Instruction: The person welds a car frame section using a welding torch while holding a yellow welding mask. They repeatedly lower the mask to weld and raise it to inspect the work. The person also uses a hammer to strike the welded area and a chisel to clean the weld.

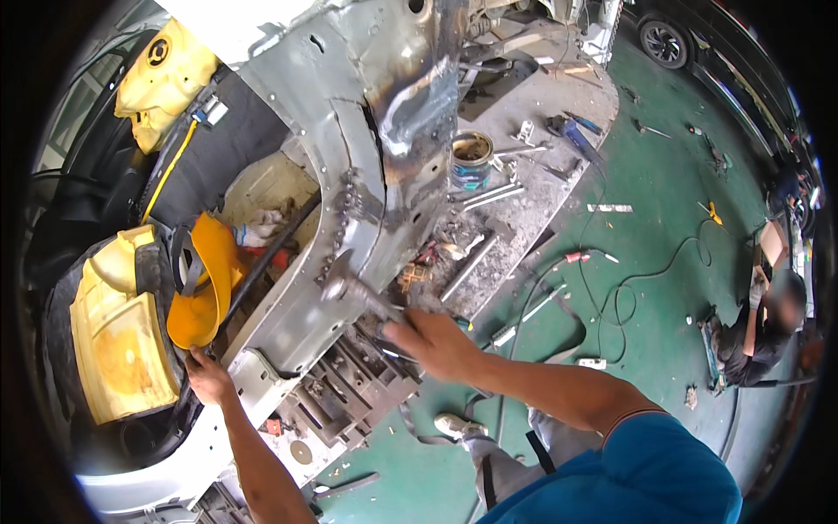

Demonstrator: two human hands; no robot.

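My right hand (426,346) is closed around the handle of a hammer (349,284). The hammer's head is over the bare grey metal of a car body pillar (327,188), close to a row of dark weld spots; it is slightly blurred, and I cannot tell whether it touches the metal. On the left, my left hand (209,377) pinches the lower edge of a yellow welding shield (205,288). The shield stands tilted inside the car opening, with a grey band on its inner side. My left fingertips are partly hidden against it.
Yellow foam-like padding (122,349) sits in the car at left. Beyond the pillar, a cluttered metal bench (524,210) bears an open can (472,155) and scraps. Cables (624,293) cross the green floor. A person (764,327) crouches at far right beside a dark car (724,79).
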